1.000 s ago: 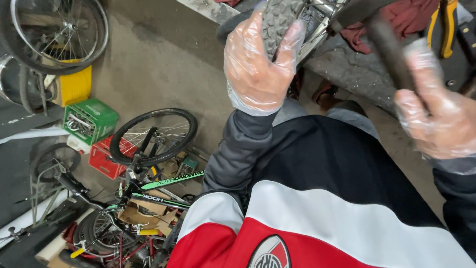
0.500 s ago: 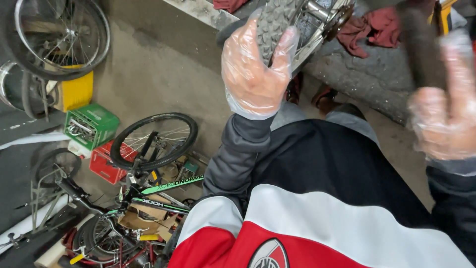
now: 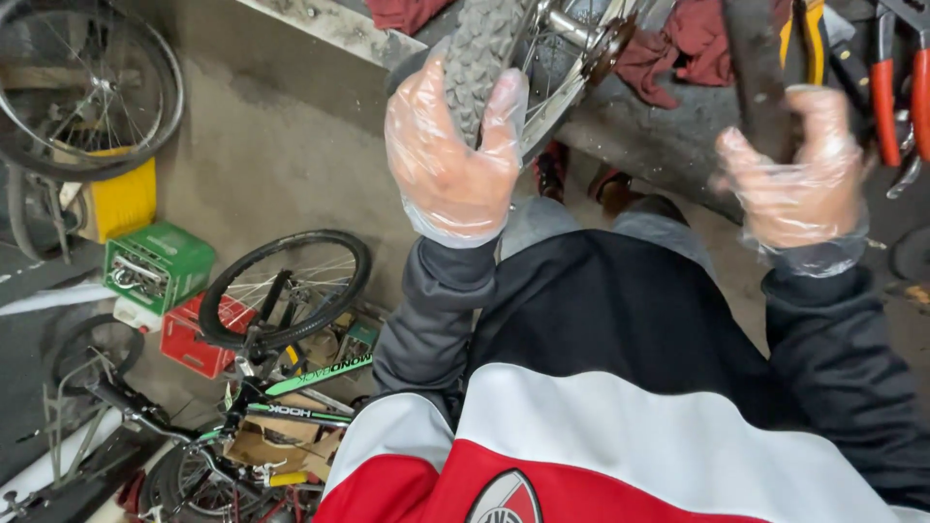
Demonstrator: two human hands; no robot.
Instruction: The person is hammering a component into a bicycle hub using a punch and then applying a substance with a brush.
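Gripping the knobby tyre of a small bicycle wheel, the person's left hand wears a thin clear plastic glove, the fingers curled over the tread and the thumb pressed on the other side of it. That wheel sits at the top of the head view, raised in front of the chest, its silver hub and axle showing just right of the tyre with spokes fanning out beneath. The right hand, gloved the same way, is clenched around a dark, blurred bar-shaped thing that runs up out of the picture — what it is I cannot tell. The two hands are well apart, with the hub between them.

Below them comes the person's jacket, dark grey on the sleeves and chest, then a white band and a red one. Behind the wheel lie dark red rags, and pliers with red and yellow handles hang at the far right. Down on the concrete floor to the left — a green crate, a red crate touching it, a yellow block, a loose wheel leaning at the top corner, and a black and green bicycle lying among cardboard.
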